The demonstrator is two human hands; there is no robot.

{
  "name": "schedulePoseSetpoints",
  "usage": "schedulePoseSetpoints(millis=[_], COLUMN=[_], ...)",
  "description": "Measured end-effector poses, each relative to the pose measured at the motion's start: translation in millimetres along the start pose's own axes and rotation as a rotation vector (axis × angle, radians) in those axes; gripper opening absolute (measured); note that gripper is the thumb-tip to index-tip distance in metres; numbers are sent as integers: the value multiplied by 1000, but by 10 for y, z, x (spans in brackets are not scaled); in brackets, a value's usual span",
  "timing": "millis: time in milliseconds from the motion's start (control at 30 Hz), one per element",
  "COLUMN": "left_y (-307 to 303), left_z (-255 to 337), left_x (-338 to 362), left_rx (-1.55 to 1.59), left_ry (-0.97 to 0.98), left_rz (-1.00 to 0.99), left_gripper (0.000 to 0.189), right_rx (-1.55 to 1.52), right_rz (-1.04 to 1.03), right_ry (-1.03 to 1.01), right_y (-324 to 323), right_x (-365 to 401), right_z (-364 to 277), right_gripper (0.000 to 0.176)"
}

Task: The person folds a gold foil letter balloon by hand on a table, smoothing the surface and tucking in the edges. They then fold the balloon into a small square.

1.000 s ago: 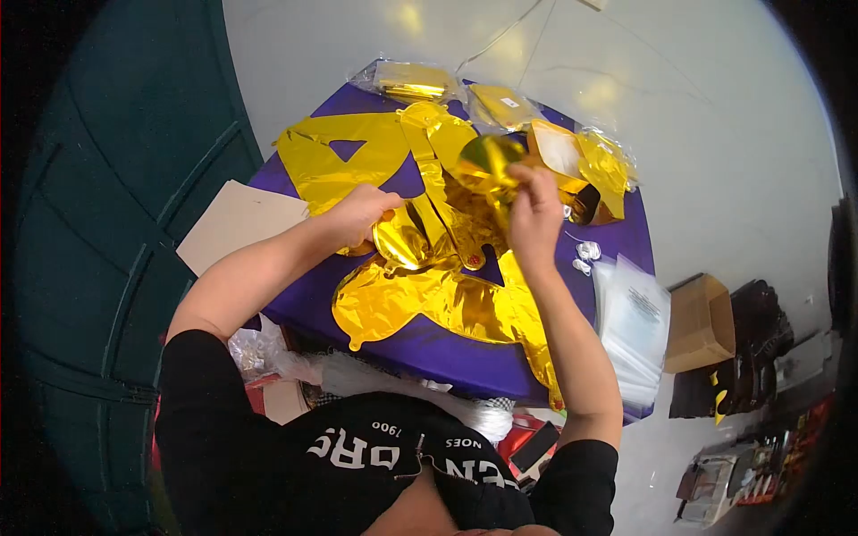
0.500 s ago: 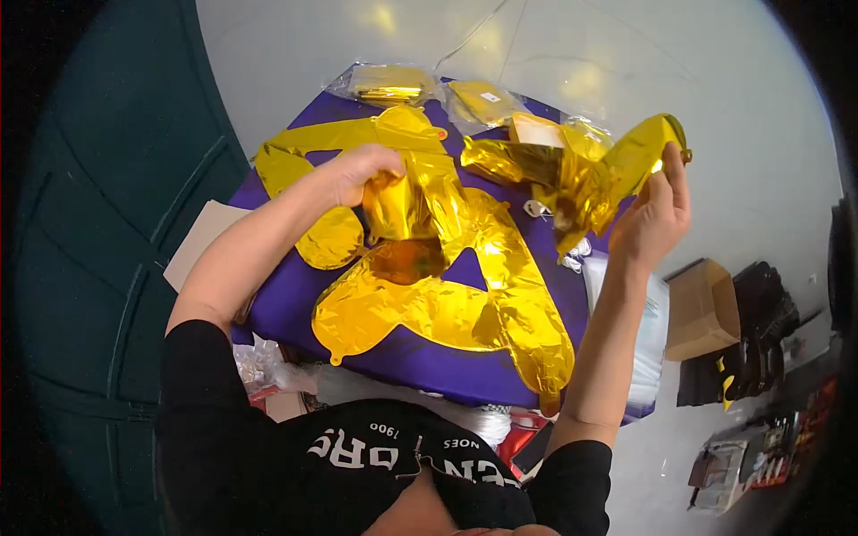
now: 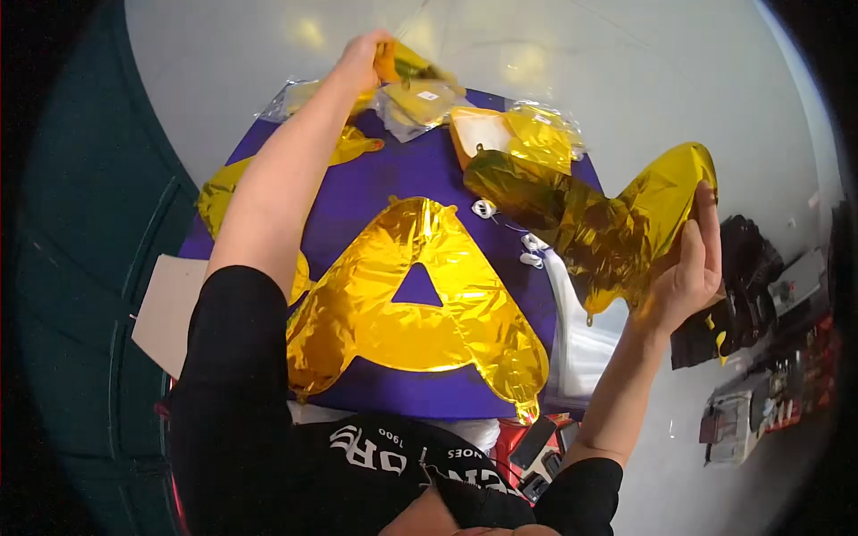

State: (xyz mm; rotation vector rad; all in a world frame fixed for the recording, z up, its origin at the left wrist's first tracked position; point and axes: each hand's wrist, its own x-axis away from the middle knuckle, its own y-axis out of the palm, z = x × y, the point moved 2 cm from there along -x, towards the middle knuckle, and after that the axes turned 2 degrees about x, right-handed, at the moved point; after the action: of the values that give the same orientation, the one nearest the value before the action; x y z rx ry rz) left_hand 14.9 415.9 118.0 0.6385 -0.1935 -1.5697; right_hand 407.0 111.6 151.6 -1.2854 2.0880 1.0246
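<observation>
Since the earlier frame, the left hand (image 3: 363, 62) has moved to the counter's (image 3: 380, 165) far edge, fingers clenched on gold foil (image 3: 413, 66), while the right hand (image 3: 683, 284) grips a foil balloon (image 3: 617, 223) at the right, beyond which a clear bag (image 3: 420, 107) contains folded gold film.

A flat beige card (image 3: 165, 313) juts out past the left edge of the purple-covered table (image 3: 416, 165), with a dark green panelled surface (image 3: 80, 295) beyond it. Small coils of white ribbon (image 3: 531, 252) lie by the right edge, and white translucent plastic sleeves (image 3: 581, 344) spread at the near right corner. Below the near edge — partly hidden by it — are a white plastic bundle (image 3: 478, 433) and a black rectangular object (image 3: 534, 441) beside something red (image 3: 509, 436). On the pale grey floor (image 3: 661, 429), well to the right, sits a black heap (image 3: 746, 259) — farther out, a clear plastic bin (image 3: 728, 427) and red items (image 3: 809, 357), too blurred to identify.
</observation>
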Motion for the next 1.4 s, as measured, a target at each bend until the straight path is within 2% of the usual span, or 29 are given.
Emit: schedulePoseSetpoints(millis=[67, 167, 200, 300, 333, 400, 467, 533, 633, 733, 867, 900, 967, 1000, 1067, 1133, 1167, 1200, 1233, 1267, 1300, 1367, 1400], left_y=[257, 630, 839, 602, 124, 229, -222, -572, -854, -915, -569, -519, -367, -347, -284, 97, 193, 328, 310, 275, 289, 302, 331], left_z=[154, 393, 459, 93, -228, -464, -1005, -1393, -1638, -1546, -881, -802, -619, -600, -595, -362, -328, -204, -188, -251, -312, -441, -387], left_x=[-351, -466, -241, -517, -1008, -357, -528, -519, -357, -179, 216, 281, 512, 650, 1040, 1862, 2199, 2521, 2781, 3023, 3260, 3565, 3639], left_rx=[102, 217, 211, 272, 61, 57, 56, 74, -6, -273, -1411, -1483, -1617, -1612, -1598, -936, -856, -792, -797, -775, -622, -161, -206], left_ry=[160, 113, 166, 78, 22, -108, -213, -295, -289, -251, -63, -40, 2, 24, 69, -591, -664, -819, -805, -861, -872, -1087, -1002], left_rz=[-66, -381, -366, -258, -171, 99, 161, 166, 428, 458, 411, 320, 139, 71, -61, -80, -123, -123, -252, -260, -264, -314, -321], left_gripper=[14, 40, 35, 28, 21, 17, 23, 20, 21, 24, 33, 34, 36, 39, 47, 56, 65, 67, 70, 73, 72, 65, 58], right_rx=[-4, 45, 23, 65, 74, 92, 91, 91, 99, 103, 59, 52, 77, 171, 84, 61, 29, 54, 80, 97, 115, 136, 140], right_rz=[-1, -68, -62, -88, -98, -114, -127, -138, -162, -198, -317, -367, -618, -737, -1022, -1169, -1206, -1232, -1258, -1265, -1272, -1301, -1323], right_ry=[2, -47, -33, -63, -61, -61, -60, -58, -62, -62, -73, -85, -109, -195, -293, -262, -333, -363, -394, -395, -394, -394, -395], right_y=[-62, -138, -118, -164, -168, -172, -179, -173, -157, -122, 29, 88, 225, 282, 555, 707, 760, 788, 797, 797, 788, 768, 756], right_x=[37, 112, 153, 232, 249, 283, 313, 324, 323, 308, 327, 350, 424, 493, 696, 1040, 1204, 1355, 1499, 1631, 1759, 1963, 2052], right_z=[7, -15, -34, -11, -9, -13, -41, -57, -60, -47, -37, -45, -102, -81, -145, -168, -149, -161, -181, -185, -189, -162, -137], right_gripper=[41, 41, 42, 42, 42, 42, 42, 42, 42, 41, 39, 39, 33, 33, 31, 30, 33, 32, 32, 31, 30, 28, 27])
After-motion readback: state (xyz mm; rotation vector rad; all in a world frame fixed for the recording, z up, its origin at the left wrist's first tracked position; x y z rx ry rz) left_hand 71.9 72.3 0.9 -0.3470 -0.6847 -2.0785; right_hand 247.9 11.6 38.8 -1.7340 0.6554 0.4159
